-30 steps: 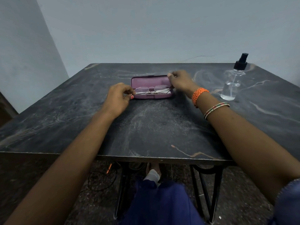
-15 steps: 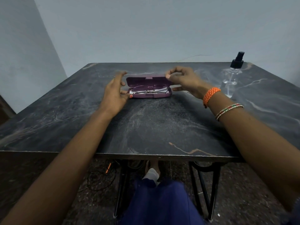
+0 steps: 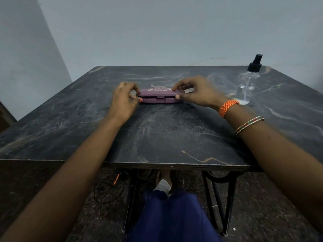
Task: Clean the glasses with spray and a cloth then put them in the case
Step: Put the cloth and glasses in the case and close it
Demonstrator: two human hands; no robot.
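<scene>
A mauve glasses case [image 3: 160, 96] lies on the dark marble table [image 3: 157, 130], its lid down with only a thin dark slit left along the front. Pale lettering shows on the lid. My left hand [image 3: 124, 98] pinches the case's left end between thumb and fingers. My right hand [image 3: 195, 91] holds the right end, fingers on the lid and thumb at the front seam. The glasses are hidden inside the case. No cloth is in sight.
A clear spray bottle [image 3: 248, 82] with a black pump top stands at the table's far right, close to my right wrist. Pale walls rise behind the table. Below the near edge are black metal table legs [image 3: 222, 203], cables and my lap.
The case stood open with the glasses lying in it; the lid has come down over them. Both hands moved from the case's sides onto its ends.
</scene>
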